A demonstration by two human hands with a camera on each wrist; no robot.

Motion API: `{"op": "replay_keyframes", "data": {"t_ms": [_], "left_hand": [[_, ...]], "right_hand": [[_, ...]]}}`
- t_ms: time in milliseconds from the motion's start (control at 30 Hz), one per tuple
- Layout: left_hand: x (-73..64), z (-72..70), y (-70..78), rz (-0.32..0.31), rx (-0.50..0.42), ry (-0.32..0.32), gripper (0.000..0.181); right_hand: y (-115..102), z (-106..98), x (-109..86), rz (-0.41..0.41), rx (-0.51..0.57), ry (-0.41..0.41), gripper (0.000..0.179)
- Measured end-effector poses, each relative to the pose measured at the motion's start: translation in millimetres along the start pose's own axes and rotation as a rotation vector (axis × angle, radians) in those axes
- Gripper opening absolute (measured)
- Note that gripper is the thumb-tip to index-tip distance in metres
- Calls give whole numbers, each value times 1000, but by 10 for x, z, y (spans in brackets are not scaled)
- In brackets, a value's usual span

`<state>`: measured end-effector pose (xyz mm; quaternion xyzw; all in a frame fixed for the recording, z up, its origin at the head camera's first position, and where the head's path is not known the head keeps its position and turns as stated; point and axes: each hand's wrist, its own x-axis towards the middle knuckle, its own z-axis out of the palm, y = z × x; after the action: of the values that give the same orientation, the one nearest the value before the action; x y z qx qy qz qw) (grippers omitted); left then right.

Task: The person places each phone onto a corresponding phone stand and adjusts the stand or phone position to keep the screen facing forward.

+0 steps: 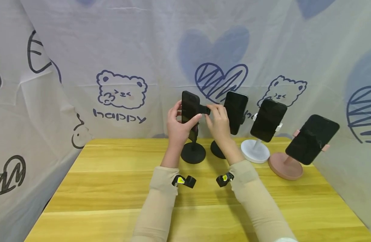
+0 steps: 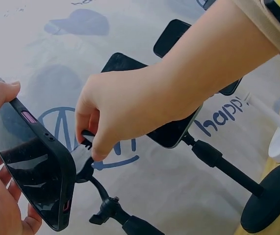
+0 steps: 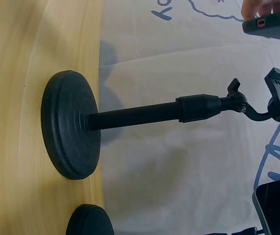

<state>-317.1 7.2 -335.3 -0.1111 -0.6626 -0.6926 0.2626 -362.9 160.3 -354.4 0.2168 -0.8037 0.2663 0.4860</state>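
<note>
My left hand (image 1: 178, 131) grips a smartphone (image 1: 189, 107) in a dark case by its edges, screen facing me. Just right of it, my right hand (image 1: 220, 125) pinches the clamp (image 1: 204, 109) of a black phone stand. The stand's round base (image 1: 193, 154) rests on the table. In the right wrist view the clamp (image 3: 279, 98) holds no phone, and a gap separates it from the phone (image 3: 272, 27). A jointed neck (image 3: 241, 104) carries the clamp on an upright pole (image 3: 144, 115). From the left wrist view, the right thumb and fingers (image 2: 100, 129) close on the clamp's end.
To the right stand a second black stand with a phone (image 1: 234, 112), a white stand (image 1: 254, 152) with a phone (image 1: 269, 120), and a pink stand (image 1: 285, 167) with a phone (image 1: 313, 139). A printed cloth (image 1: 161, 50) hangs behind the wooden table (image 1: 112, 188).
</note>
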Motion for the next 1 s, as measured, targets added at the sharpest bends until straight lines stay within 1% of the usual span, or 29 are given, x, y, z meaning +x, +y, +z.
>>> {"op": "replay_keyframes", "data": {"t_ms": [133, 267, 500, 667, 833, 1000], "left_hand": [[53, 53, -18, 6, 9, 8, 73], [98, 105, -36, 11, 10, -2, 72], [135, 187, -58, 11, 0, -2, 68], [156, 222, -78, 10, 25, -3, 67], [201, 286, -103, 10, 37, -1, 68], [220, 328, -130, 2, 71, 5, 69]], "right_hand": [[-2, 3, 8, 2, 6, -6, 27], [-1, 0, 14, 5, 6, 5, 28], [8, -11, -10, 13, -4, -8, 27], [1, -5, -25, 6, -9, -2, 26], [11, -9, -3, -8, -9, 3, 25], [13, -14, -13, 3, -15, -7, 26]]}}
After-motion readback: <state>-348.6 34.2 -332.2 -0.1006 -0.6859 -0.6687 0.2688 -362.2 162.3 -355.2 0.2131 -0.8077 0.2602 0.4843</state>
